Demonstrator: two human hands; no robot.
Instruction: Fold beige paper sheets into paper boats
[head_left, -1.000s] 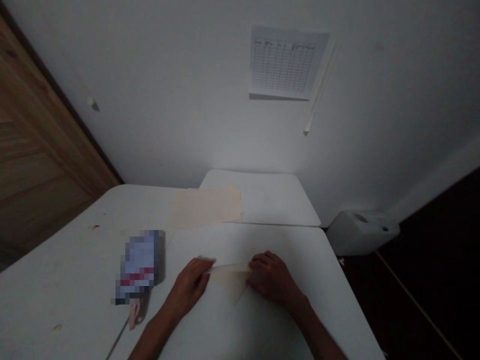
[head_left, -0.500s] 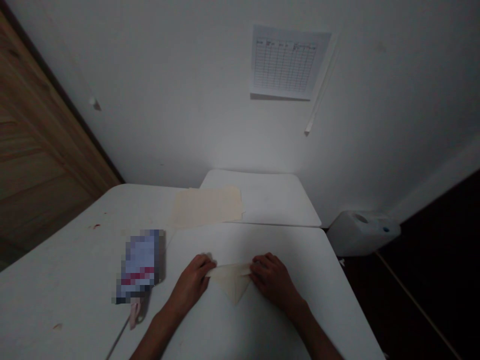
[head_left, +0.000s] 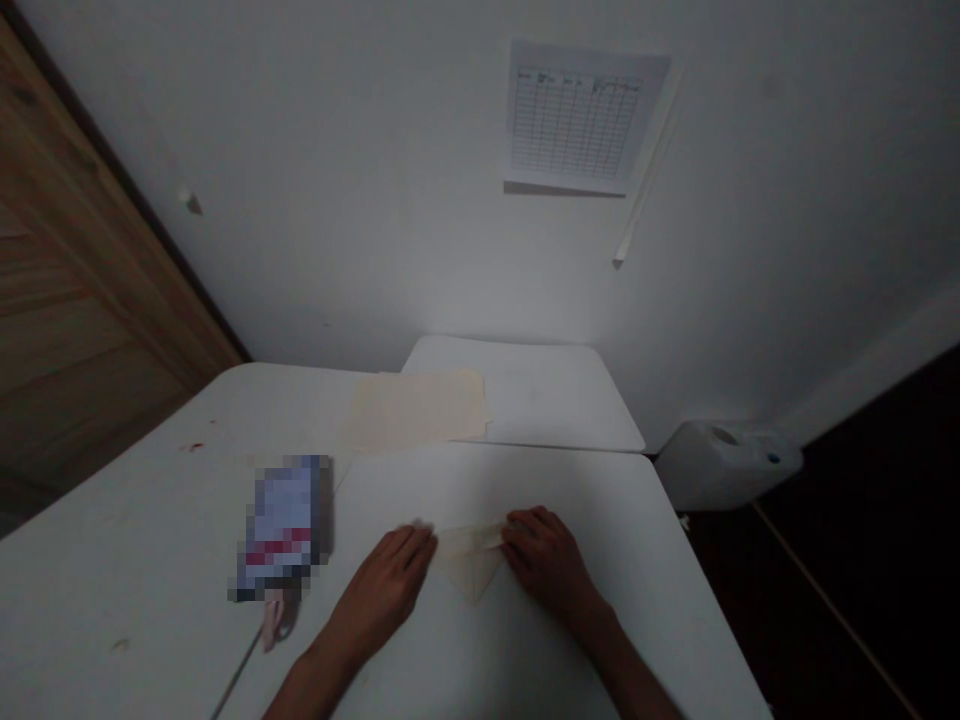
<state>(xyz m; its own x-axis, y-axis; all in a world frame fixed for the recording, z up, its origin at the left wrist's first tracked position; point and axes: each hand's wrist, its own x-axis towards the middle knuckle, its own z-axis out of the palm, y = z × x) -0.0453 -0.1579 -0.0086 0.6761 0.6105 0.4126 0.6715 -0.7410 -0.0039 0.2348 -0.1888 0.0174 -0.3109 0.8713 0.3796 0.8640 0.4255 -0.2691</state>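
Between 2 hands (head_left: 390, 575) (head_left: 546, 560) — folded paper (head_left: 472, 572); rightward, jug (head_left: 712, 485) — contents unclear.

The left fingers (head_left: 416, 545) have flattened out at the folded paper (head_left: 472, 572).

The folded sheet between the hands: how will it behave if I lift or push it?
The folded sheet looks thin, so probably light and apt to bend. Its upper edge, seemingly folded over, may be stiffer than the pointed end. Flat on the white table, it would likely slide, not tip.
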